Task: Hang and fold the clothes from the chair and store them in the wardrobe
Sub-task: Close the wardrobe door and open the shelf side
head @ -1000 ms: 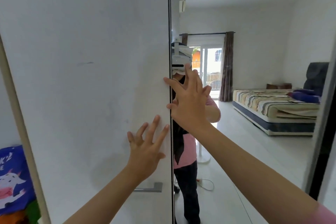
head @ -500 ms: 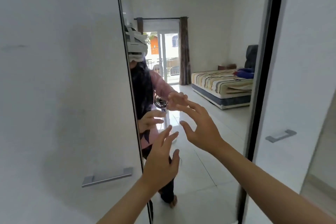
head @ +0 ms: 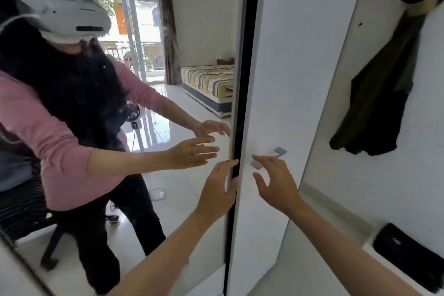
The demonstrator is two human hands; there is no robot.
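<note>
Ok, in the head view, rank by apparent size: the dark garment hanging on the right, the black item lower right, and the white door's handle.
Largest to smallest as they look:
1. dark hanging garment
2. black item, cut off by the frame and nearer the camera, so its rank against the garment is unsure
3. door handle, partly hidden by the right hand

Glossy mirror door (head: 182,108), matt white panel (head: 295,55), brushed metal handle (head: 280,151).

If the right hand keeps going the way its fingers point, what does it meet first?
Most likely the door handle: the right hand is open, its fingertips pointing up-left at the handle's near end on the white wardrobe door. Whether they already touch is unclear.
</note>
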